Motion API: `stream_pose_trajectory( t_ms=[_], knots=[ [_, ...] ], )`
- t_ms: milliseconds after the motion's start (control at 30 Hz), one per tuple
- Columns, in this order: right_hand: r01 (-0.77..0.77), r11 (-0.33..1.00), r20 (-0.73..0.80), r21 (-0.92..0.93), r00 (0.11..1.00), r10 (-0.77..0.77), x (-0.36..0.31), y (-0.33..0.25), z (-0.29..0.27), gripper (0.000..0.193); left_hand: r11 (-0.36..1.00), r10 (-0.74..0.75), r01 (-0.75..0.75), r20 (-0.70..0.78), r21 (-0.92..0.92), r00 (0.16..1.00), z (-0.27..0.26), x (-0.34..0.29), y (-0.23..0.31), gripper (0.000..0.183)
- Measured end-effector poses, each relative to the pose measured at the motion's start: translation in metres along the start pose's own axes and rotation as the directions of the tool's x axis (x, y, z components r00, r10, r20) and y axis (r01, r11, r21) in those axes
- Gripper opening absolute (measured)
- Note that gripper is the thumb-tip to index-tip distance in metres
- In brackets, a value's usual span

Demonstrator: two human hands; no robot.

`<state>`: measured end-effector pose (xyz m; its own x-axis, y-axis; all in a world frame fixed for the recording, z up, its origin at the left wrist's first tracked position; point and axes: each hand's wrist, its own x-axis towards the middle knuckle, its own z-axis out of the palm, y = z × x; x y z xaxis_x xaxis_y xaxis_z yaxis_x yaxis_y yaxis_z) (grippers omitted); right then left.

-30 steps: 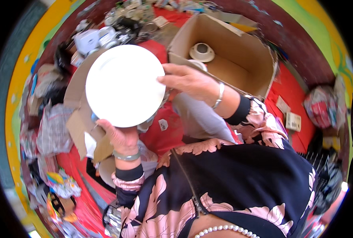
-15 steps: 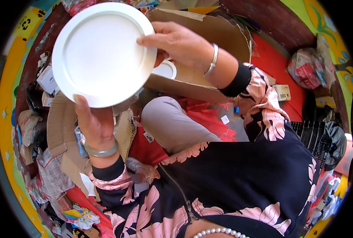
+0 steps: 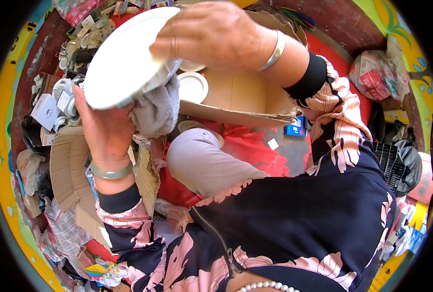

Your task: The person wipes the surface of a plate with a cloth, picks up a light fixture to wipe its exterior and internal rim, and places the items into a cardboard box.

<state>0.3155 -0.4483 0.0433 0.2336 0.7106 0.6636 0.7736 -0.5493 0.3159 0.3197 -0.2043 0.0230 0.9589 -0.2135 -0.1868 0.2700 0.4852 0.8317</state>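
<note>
Tilted up in front of me is a round white ceiling light [image 3: 124, 58] with a smooth face and a broad rim. My left hand [image 3: 104, 129] is closed on its lower edge, the thumb standing up at the side and the fingers behind. A grey cloth [image 3: 157, 109] hangs beneath the light, beside the left fingers; which hand holds it is hidden. My right hand [image 3: 209, 39] curls over the light's upper right edge, slightly blurred, its fingertips partly hidden. Behind it, an open cardboard box [image 3: 245, 92] holds another round white light [image 3: 193, 88].
A second opened carton [image 3: 68, 168] stands near my left forearm. Piled lights and small white boxes [image 3: 46, 112] line the left wall. At right lie a filled plastic bag [image 3: 374, 80], a black crate [image 3: 386, 158] and a blue box [image 3: 295, 126]. Red sheeting [image 3: 240, 146] covers the floor.
The ceiling light has tipped from face-on to a steep slant. My right hand has moved up and further over its face. The grey cloth now shows clearly below it.
</note>
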Motion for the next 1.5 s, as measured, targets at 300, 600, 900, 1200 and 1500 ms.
stream_pose_trajectory(
  t_ms=[300, 600, 900, 1200, 1500],
  knots=[
    [-0.837, 0.547, 0.432, 0.024, 0.502, 0.749, -0.107, 0.085, 0.039, 0.023, 0.995, -0.091, 0.096, -0.147, 0.025, 0.985, -0.091, -0.016, 0.020, 0.020],
    [-0.662, -0.676, 0.726, 0.323, -0.285, 0.626, -0.256, 0.027, 0.209, 0.013, 0.992, 0.124, -0.110, -0.254, 0.067, 0.959, -0.142, -0.113, 0.014, 0.033],
    [-0.263, -0.902, 0.795, 0.343, -0.430, 0.428, -0.304, -0.057, 0.308, 0.012, 0.997, -0.006, -0.024, -0.375, -0.076, 0.927, -0.163, -0.128, -0.014, 0.036],
    [-0.098, -0.935, 0.835, 0.342, -0.425, 0.350, -0.307, -0.102, 0.356, 0.012, 0.991, -0.094, 0.058, -0.320, -0.122, 0.943, -0.170, -0.119, -0.018, 0.035],
    [-0.479, -0.874, 0.818, -0.081, -0.533, 0.216, -0.289, -0.101, 0.362, 0.027, 0.993, -0.079, 0.049, -0.284, -0.110, 0.956, -0.175, -0.120, -0.026, 0.033]
  ],
)
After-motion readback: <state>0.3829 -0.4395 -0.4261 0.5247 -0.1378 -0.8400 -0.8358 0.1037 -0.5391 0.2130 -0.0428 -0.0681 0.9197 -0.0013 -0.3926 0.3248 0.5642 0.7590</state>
